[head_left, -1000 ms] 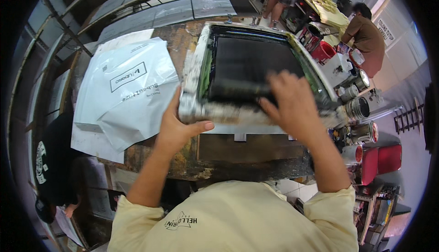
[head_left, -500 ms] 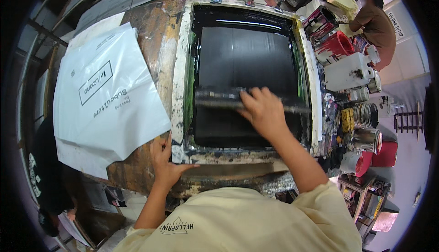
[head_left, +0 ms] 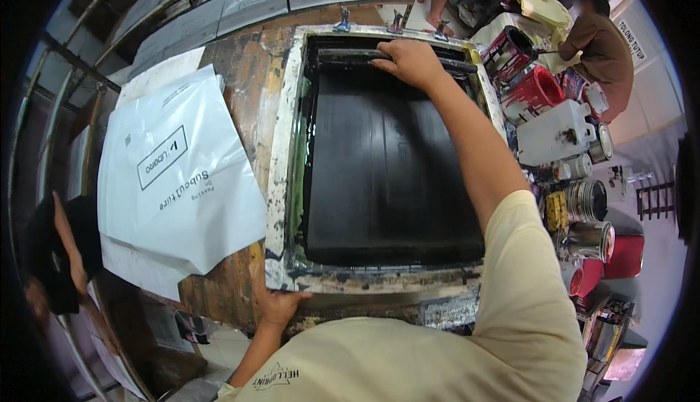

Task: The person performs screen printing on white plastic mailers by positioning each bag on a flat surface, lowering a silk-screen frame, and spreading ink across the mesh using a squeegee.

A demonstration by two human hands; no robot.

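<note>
A screen-printing frame [head_left: 282, 176] lies on the table before me, its mesh [head_left: 386, 176] coated with glossy black ink. At the far end of the mesh my right hand [head_left: 410, 63] is closed around the handle of a long dark squeegee [head_left: 343, 56], which spans most of the frame's width. My left hand [head_left: 277, 304] rests at the frame's near left corner, thumb stretched along the near edge and fingers pointing up the left side. To the left, a white plastic bag [head_left: 182, 176] with black print lies flat on a pile of similar white sheets.
Clamps [head_left: 394, 21] hold the frame's far edge. Paint cans, a red-stained bucket [head_left: 536, 90] and a white jug [head_left: 555, 133] crowd the right side. One person [head_left: 601, 52] works at the far right, another [head_left: 62, 256] at the left. White sheets [head_left: 251, 1] lie on a rack behind.
My right hand has pushed the squeegee away from me, from mid-mesh to the far end. My left hand stays at the near left corner. The person at the left has moved an arm.
</note>
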